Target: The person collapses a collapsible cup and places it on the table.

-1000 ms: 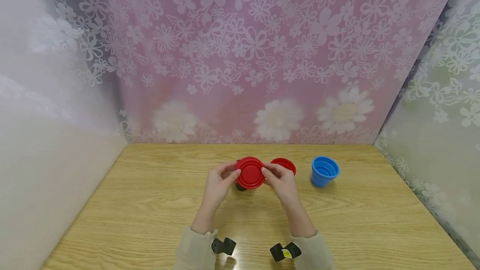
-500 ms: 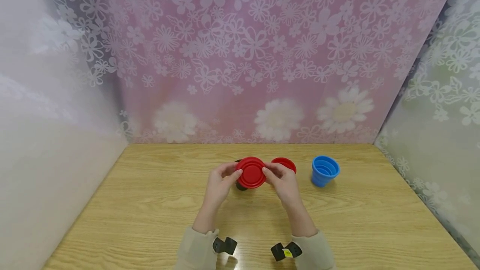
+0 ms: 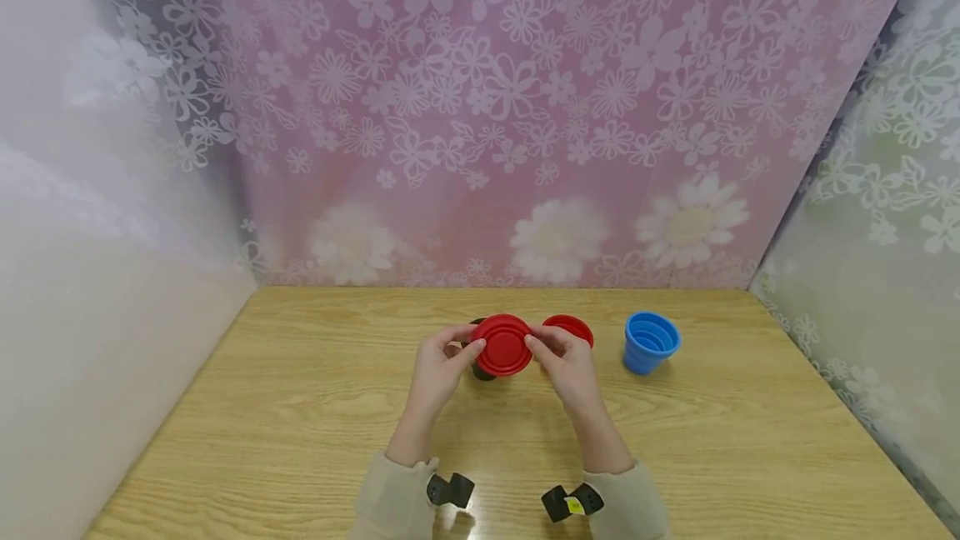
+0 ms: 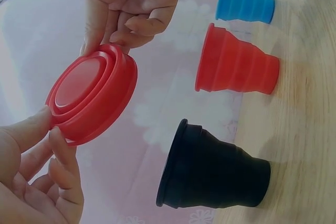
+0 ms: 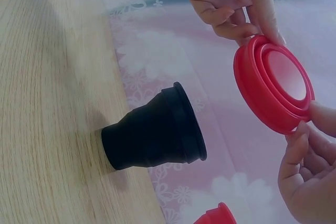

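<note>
A red collapsible cup (image 3: 504, 346), folded flat into a disc, is held up above the table between both hands, its ringed face tilted toward the head camera. My left hand (image 3: 438, 365) pinches its left rim between thumb and fingers. The opposite edge is pinched by my right hand (image 3: 567, 367) in the same way. Behind the disc stands a black collapsible cup (image 5: 155, 129), expanded and upright, mostly hidden in the head view. A second red cup (image 4: 236, 60), also expanded, stands behind my right hand.
An expanded blue collapsible cup (image 3: 651, 343) stands upright farther right on the wooden table (image 3: 300, 407). A pink flowered curtain (image 3: 465, 148) hangs at the table's back edge, with pale sheets on both sides.
</note>
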Demonstrator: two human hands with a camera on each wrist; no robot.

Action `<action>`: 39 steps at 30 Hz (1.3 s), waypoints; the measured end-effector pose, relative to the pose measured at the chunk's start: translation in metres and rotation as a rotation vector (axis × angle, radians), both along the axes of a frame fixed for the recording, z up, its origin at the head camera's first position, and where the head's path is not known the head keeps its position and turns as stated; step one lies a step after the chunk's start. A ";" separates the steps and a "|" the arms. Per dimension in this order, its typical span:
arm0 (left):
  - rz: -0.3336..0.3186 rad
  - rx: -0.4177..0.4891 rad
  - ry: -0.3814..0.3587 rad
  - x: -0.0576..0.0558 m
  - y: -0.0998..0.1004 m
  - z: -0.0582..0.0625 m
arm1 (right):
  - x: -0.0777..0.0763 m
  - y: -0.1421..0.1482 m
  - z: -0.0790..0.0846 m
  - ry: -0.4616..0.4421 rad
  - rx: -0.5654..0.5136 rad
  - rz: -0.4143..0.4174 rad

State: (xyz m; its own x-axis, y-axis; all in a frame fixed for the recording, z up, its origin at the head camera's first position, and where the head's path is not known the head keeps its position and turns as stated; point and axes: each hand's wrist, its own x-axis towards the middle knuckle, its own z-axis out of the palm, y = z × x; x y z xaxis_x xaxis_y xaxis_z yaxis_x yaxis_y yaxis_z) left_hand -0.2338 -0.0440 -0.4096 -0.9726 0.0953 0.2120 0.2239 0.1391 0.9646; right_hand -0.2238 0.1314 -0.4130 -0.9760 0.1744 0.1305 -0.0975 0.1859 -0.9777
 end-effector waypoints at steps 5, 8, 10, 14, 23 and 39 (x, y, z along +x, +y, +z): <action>-0.017 0.037 -0.005 0.011 0.000 0.016 | -0.001 -0.001 -0.001 -0.011 -0.018 0.003; -0.021 0.052 -0.011 0.013 0.000 0.018 | -0.001 -0.002 -0.002 -0.012 -0.035 0.014; -0.021 0.055 -0.011 0.013 0.000 0.017 | 0.000 -0.002 -0.001 -0.007 -0.043 0.019; -0.014 0.052 -0.018 0.012 0.000 0.016 | 0.000 -0.001 0.000 -0.001 -0.063 0.024; 0.009 0.086 -0.026 -0.004 0.000 -0.007 | 0.000 0.001 0.001 0.017 -0.134 0.045; 0.035 0.088 0.016 -0.005 0.003 -0.008 | -0.002 0.002 -0.002 0.069 -0.202 0.034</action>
